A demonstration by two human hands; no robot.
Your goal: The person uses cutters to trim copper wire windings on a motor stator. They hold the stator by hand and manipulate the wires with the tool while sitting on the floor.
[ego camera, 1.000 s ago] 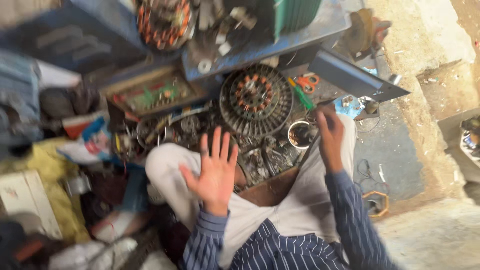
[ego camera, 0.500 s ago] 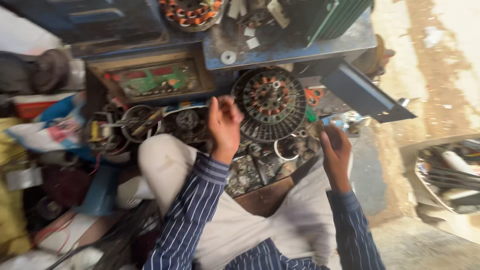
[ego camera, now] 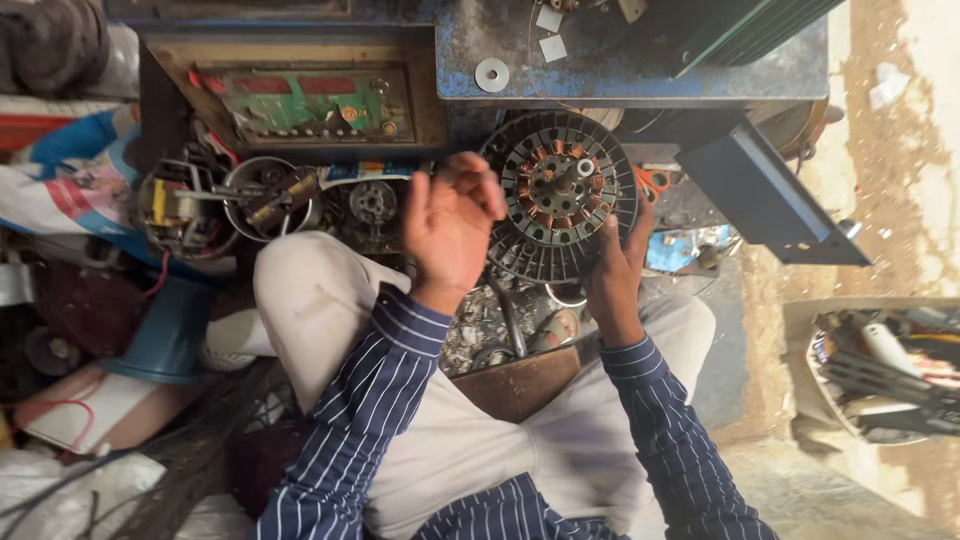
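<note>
At the bottom of the frame two sleeves in dark blue with thin white stripes rise over light trousers, the knees spread wide, with a brown wooden box (ego camera: 520, 385) wedged between them. The left hand (ego camera: 450, 225), at centre, is lifted palm toward the camera with its fingers loosely curled, holding nothing and just beside the left edge of the round motor stator (ego camera: 560, 195). The right hand (ego camera: 615, 275) grips that stator at its lower right rim, fingers wrapped behind it and thumb on the front, so the disc of dark laminations and copper windings stands upright in the upper middle of the frame. Below it, between the legs, lies a heap of small grey metal parts. To the left sit a wound armature (ego camera: 275, 200) and other motor pieces, then a blue funnel-shaped plastic piece (ego camera: 165, 335) and crumpled bags at the far left. Farther up, a scuffed blue metal tabletop (ego camera: 620, 60) carries a washer (ego camera: 491, 74); beside it lies a framed green circuit board (ego camera: 300, 100). On the right, bare sandy concrete floor (ego camera: 900, 180) and a tray of tools (ego camera: 885, 375).
</note>
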